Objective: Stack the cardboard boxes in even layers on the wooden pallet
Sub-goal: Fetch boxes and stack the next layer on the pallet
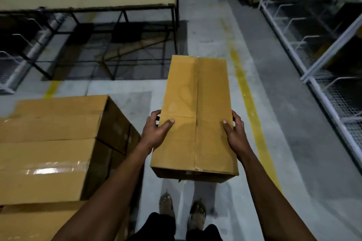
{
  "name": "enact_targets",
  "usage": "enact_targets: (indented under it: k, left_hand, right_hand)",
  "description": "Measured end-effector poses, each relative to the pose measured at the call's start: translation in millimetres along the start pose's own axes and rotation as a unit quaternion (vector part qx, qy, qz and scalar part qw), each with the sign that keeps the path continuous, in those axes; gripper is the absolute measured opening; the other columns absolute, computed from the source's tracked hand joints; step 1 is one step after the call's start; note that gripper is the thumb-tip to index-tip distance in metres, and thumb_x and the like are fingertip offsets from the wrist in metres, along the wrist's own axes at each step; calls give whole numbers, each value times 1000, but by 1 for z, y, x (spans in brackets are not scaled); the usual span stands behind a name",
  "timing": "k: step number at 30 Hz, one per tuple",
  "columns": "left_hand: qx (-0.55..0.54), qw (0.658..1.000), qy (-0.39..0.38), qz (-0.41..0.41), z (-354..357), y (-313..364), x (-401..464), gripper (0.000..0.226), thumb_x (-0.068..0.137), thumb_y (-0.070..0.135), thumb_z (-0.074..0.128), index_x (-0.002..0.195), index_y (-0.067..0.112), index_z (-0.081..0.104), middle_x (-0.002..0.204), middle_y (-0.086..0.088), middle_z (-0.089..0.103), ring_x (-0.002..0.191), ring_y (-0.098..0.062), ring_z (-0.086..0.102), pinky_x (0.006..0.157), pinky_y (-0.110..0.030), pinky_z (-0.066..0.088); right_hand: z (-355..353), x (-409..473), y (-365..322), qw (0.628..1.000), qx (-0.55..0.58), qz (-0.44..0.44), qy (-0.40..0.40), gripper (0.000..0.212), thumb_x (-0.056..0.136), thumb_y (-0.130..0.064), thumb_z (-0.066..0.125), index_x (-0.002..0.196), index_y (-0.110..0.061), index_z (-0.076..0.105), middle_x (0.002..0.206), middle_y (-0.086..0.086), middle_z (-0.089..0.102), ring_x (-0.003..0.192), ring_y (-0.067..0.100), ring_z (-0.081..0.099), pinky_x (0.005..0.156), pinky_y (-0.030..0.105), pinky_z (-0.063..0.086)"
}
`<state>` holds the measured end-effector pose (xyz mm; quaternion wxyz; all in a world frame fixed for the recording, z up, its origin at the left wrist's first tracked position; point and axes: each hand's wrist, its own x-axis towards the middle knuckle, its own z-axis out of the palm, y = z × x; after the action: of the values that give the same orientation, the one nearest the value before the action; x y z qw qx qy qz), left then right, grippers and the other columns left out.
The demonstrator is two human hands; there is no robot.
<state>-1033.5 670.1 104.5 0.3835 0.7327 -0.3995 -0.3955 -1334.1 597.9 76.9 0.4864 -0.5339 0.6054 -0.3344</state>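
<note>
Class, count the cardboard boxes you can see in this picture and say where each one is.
At least 4. One held box gripped between the left hand and right hand. Two side by side atop the stack at left, and one beneath them. More may be hidden.

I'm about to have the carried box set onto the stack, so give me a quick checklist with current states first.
1. Left hand gripping the carried box: ok, thumb on top, fingers around its side.
2. Right hand gripping it: ok.
3. Box closed: ok, flaps shut along the centre seam.
4. Stack of boxes in reach: ok, it stands to the left.
5. Top layer even: cannot tell, partly out of frame.
6. Pallet condition: cannot tell, not visible.
</note>
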Motion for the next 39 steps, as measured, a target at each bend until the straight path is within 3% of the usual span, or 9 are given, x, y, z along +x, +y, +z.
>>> enact_targets:
  k: [7,10,14,22,28,37,39]
  left_hand:
    - [-21,997,73,-2,-54,15,-37,68,72,73,75,129,45,52,132,4,58,109,-16,65,90,-44,61]
    - [-28,994,108,-13,-77,2,-54,65,71,76,77,125,50,50,134,4,57,112,-15,63,94,-45,59]
    - [-34,988,150,-29,-105,-19,-73,80,63,85,78,130,50,51,134,7,60,115,-16,65,96,-48,58]
    - [-70,975,209,-35,-147,-27,-119,66,88,53,77,143,30,48,133,3,58,115,-18,62,78,-28,53]
    - [-82,967,235,-53,-201,-48,-141,74,73,73,74,136,45,47,134,3,55,114,-21,62,94,-50,58]
    - [-116,938,323,-58,-268,-78,-204,71,86,60,75,145,39,43,140,2,48,116,-21,58,83,-37,54]
    - [-124,928,345,-66,-281,-89,-222,76,83,65,75,146,40,42,141,3,46,118,-22,57,89,-42,54]
  right_hand:
    - [27,-5,-50,997,0,-45,-59,56,100,-52,56,152,-49,33,140,-14,38,133,18,48,112,50,44]
    - [47,-9,-66,993,-11,-63,-99,57,101,-51,55,154,-44,33,148,-10,38,137,21,45,114,48,41]
    - [72,-19,-84,987,-20,-82,-135,59,102,-52,54,156,-40,33,154,-5,36,139,22,44,116,48,39]
    - [126,-37,-118,974,-40,-124,-188,59,102,-52,53,156,-39,33,154,-4,36,137,22,45,112,44,42]
    - [175,-62,-139,965,-48,-148,-211,61,101,-54,54,156,-40,33,155,-5,36,138,21,44,112,46,42]
    - [260,-110,-179,940,-44,-193,-277,58,102,-49,57,155,-39,36,140,-14,36,137,16,43,109,41,43]
    - [281,-124,-188,929,-45,-199,-309,58,101,-51,56,155,-42,35,140,-16,36,138,16,44,110,42,44]
